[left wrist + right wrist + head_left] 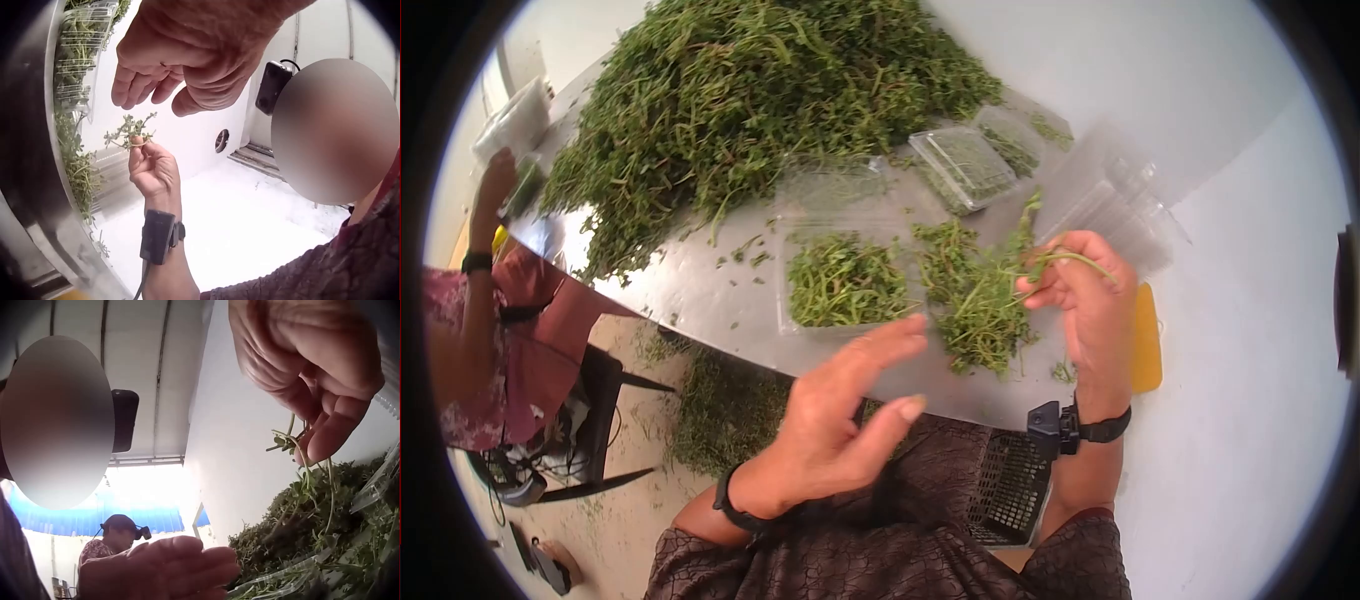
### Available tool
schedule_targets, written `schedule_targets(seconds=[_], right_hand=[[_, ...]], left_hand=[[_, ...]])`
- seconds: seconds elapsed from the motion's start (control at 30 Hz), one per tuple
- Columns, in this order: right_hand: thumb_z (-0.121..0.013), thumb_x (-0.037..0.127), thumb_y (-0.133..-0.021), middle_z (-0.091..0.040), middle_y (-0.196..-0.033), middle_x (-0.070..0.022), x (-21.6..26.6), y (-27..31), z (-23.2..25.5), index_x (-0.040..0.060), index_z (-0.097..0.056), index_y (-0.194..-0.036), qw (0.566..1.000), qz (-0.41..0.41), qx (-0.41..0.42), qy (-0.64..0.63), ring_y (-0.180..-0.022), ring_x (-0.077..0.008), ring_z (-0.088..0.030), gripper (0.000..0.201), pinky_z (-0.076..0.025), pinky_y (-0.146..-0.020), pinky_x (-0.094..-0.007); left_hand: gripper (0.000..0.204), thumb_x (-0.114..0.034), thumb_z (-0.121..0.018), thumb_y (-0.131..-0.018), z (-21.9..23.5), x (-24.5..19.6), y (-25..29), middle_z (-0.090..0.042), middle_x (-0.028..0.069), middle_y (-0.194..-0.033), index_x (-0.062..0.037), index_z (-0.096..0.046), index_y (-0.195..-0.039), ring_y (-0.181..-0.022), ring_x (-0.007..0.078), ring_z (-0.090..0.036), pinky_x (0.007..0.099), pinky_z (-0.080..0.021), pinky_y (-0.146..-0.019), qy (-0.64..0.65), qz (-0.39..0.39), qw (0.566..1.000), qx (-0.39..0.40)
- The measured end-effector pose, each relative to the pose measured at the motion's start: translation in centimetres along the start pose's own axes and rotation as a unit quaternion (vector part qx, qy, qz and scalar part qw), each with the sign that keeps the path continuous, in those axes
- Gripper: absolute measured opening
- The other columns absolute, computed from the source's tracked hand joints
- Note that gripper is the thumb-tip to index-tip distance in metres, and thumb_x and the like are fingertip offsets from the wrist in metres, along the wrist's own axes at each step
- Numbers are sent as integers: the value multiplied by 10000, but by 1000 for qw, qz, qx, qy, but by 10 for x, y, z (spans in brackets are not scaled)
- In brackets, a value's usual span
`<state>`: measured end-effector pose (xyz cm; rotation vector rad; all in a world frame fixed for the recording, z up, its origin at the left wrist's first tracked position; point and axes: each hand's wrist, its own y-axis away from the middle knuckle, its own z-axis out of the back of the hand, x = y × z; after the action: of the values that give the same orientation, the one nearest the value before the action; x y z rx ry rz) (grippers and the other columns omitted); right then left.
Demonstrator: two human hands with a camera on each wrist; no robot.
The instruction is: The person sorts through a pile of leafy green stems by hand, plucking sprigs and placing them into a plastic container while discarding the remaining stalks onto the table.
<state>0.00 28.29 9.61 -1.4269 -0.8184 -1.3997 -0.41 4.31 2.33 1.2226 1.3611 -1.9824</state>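
In the head view my right hand pinches a few green stems between thumb and fingers, above a loose pile of greens on the metal table. My left hand hangs in the air with fingers extended, holding nothing, near the front edge of an open clear box filled with greens. The left wrist view shows the left hand above the right hand and its sprig. In the right wrist view, thin stems dangle from the right hand's fingertips.
A large heap of greens covers the table's back. Closed filled boxes and stacked empty ones stand at back right. A yellow object lies at right, a black basket below. Another person works at left.
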Motion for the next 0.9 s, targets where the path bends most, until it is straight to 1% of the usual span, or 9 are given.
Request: schedule_targets(seconds=[0.07,0.2,0.27,0.3,0.53,0.63,0.7,0.73,0.9], right_hand=[[-474,36,-916,-655,-819,-101,-3,-4,2,-47,-599,-954,1000,5,-20,6,-705,-176,-686,155,-552,-585,-256],[-489,32,-909,-657,-815,-94,-10,-5,7,-49,-608,-941,998,2,-26,55,-671,-150,-665,147,-532,-568,-239],[-523,33,-895,-659,-808,-83,-16,-6,9,-51,-620,-926,973,72,-92,198,-635,-126,-638,133,-512,-552,-228],[-523,33,-895,-659,-808,-83,-18,-6,11,-51,-620,-926,973,71,-93,198,-635,-126,-638,133,-512,-552,-228],[-550,32,-883,-652,-804,-87,-16,-5,17,-55,-628,-925,999,-17,-47,6,-610,-128,-627,124,-508,-523,-237],[-536,30,-885,-652,-816,-98,-10,-3,15,-57,-620,-945,997,-26,-33,-60,-613,-146,-633,135,-515,-518,-252],[-527,28,-885,-653,-824,-105,-9,0,12,-58,-613,-961,995,-33,-25,-94,-620,-156,-638,143,-521,-519,-261],[-522,24,-884,-654,-832,-108,-9,2,10,-57,-605,-975,990,-50,-16,-130,-633,-163,-641,147,-526,-520,-267],[-510,10,-878,-654,-838,-117,-13,11,-1,-59,-588,-992,975,-90,34,-202,-672,-179,-648,155,-542,-526,-292]], left_hand=[[409,-12,-614,-825,-2,-3,2,-567,235,-1309,31,-554,-1228,-1229,323,-562,380,-439,-1010,-11,-4,999,36],[403,-40,-637,-831,-6,2,6,-577,224,-1302,32,-560,-1220,-1208,328,-578,376,-460,-985,5,19,999,38],[406,-43,-639,-832,-7,1,7,-576,219,-1306,30,-560,-1224,-1207,327,-579,375,-463,-983,13,32,998,45],[410,-45,-642,-833,-8,1,7,-575,215,-1309,28,-560,-1228,-1206,325,-579,375,-465,-981,21,43,998,52],[437,-39,-612,-873,-19,4,3,-532,206,-1361,29,-522,-1295,-1231,293,-558,381,-466,-993,30,25,998,57],[488,-56,-577,-922,-28,9,0,-464,196,-1412,26,-428,-1379,-1298,273,-487,389,-428,-1040,147,90,982,75],[579,-86,-562,-954,-36,12,-3,-398,188,-1441,11,-289,-1456,-1348,276,-412,404,-382,-1082,264,153,947,102],[579,-86,-562,-954,-39,10,-4,-398,188,-1441,11,-289,-1456,-1348,276,-412,404,-382,-1082,264,153,947,103],[651,-114,-558,-972,-51,3,-15,-376,209,-1431,-1,-172,-1483,-1323,277,-426,386,-394,-1058,441,243,861,75]])
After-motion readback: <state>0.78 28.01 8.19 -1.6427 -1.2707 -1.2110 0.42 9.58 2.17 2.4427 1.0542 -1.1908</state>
